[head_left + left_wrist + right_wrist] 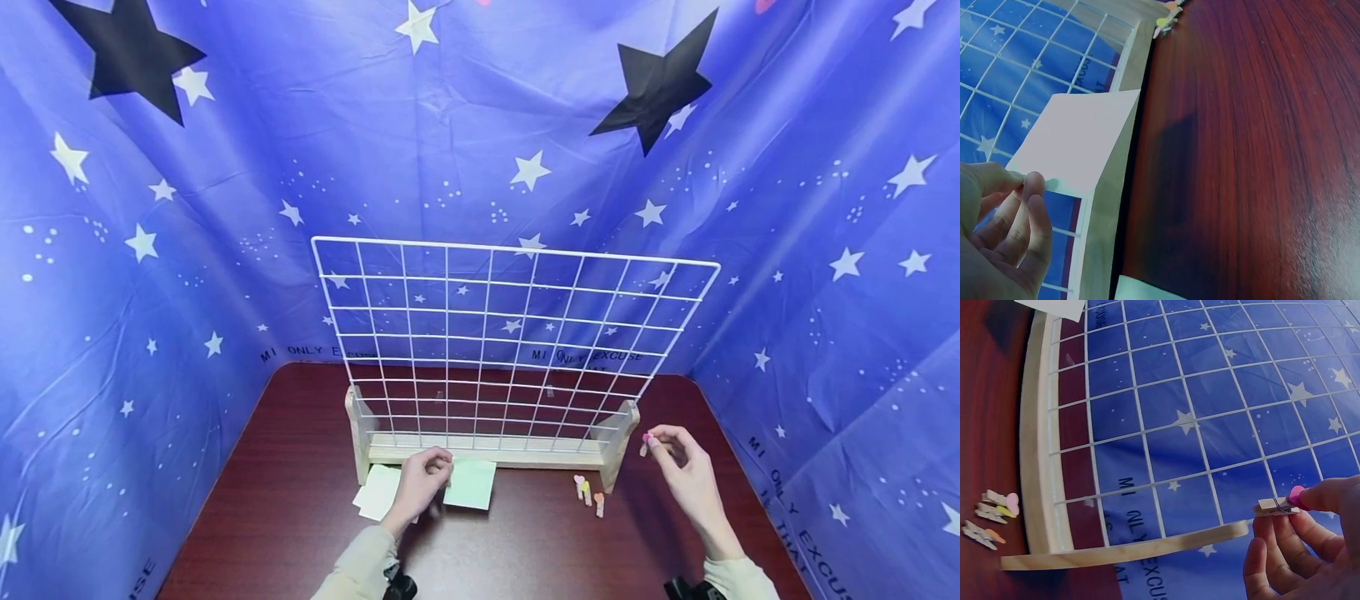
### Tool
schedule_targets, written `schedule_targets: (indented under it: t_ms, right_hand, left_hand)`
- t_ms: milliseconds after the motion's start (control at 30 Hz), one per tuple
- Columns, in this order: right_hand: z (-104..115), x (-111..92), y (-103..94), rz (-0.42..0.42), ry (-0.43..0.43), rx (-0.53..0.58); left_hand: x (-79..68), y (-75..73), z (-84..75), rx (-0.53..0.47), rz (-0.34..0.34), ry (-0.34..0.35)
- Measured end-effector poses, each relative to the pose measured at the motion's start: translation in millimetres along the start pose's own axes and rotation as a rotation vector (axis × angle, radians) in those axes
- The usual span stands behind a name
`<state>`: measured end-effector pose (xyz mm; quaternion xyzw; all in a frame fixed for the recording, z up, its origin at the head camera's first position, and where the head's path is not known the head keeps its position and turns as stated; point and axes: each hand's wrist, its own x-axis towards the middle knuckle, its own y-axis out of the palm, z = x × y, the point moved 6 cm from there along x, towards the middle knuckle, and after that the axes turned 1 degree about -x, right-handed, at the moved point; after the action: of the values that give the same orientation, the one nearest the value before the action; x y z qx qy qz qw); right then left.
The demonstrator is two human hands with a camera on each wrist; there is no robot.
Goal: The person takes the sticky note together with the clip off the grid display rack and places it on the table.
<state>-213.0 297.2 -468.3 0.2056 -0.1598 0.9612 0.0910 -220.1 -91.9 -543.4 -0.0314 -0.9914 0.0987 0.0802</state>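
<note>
My left hand [422, 483] pinches a pale green square paper note [470, 485] by its corner between thumb and index finger. In the left wrist view the note [1079, 134] tilts in front of the grid's wooden base. My right hand [688, 475] is beside the right end of the stand, pinching a small wooden clothespin [1275, 506] with a pink heart on it. A white wire grid [491, 317] stands upright in a wooden base [487, 457] between and beyond the hands.
Several more paper notes [375, 493] lie near the left foot of the stand. Three small clothespins, one with an orange heart [599, 505], lie on the dark red wooden table [525, 558] by the right foot. Blue star-printed curtains [450, 125] enclose the table.
</note>
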Motion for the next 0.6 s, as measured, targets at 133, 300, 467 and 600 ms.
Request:
schedule_targets:
  t_ms: [133, 300, 467, 600]
  right_hand:
    - [-8.2, -7.5, 0.0, -0.002, 0.027, -0.017]
    - [-17.6, -13.1, 3.2, 0.017, 0.050, -0.008]
    - [-23.9, -16.0, 8.7, 0.042, 0.068, -0.003]
    - [-30.6, -20.5, 12.0, 0.065, 0.078, -0.013]
  left_hand:
    - [-2.0, -6.5, 4.9, 0.009, -0.011, 0.003]
    - [-6.7, -17.1, 17.3, 0.005, -0.042, -0.033]
    - [-12.5, -30.3, 25.6, 0.004, -0.079, -0.059]
    - [-11.7, -41.8, 47.3, 0.001, -0.115, -0.087]
